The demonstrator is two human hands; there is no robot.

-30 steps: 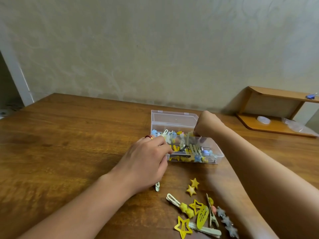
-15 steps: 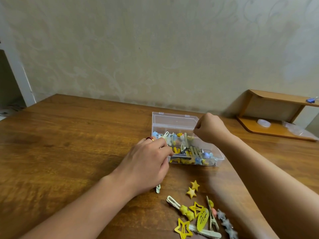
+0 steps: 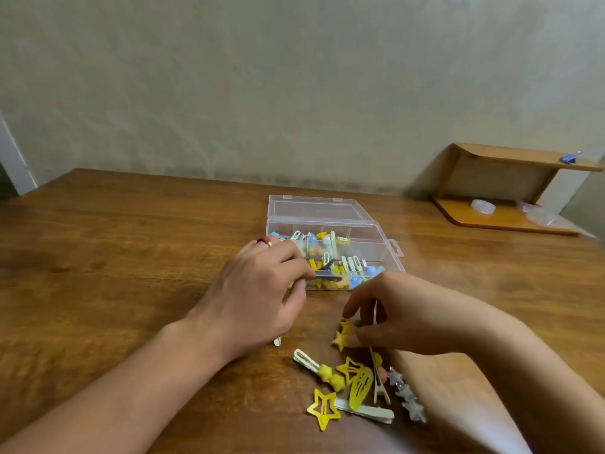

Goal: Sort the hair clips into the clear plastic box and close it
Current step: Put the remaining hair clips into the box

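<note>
Clear box (image 3: 330,211) open, left grip (image 3: 262,296) grasping one clip, right grip (image 3: 393,319) pinching two stars (image 3: 342,335).

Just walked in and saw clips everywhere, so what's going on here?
A person is sorting hair clips into a clear plastic box, its lid open. The left hand grips a clip at the box's near edge. The right hand reaches the yellow star clip at the loose pile on the table.

A brown wooden table (image 3: 98,257) meets a pale beige wall (image 3: 294,93); a small wooden shelf (image 3: 510,188) stands right.
</note>
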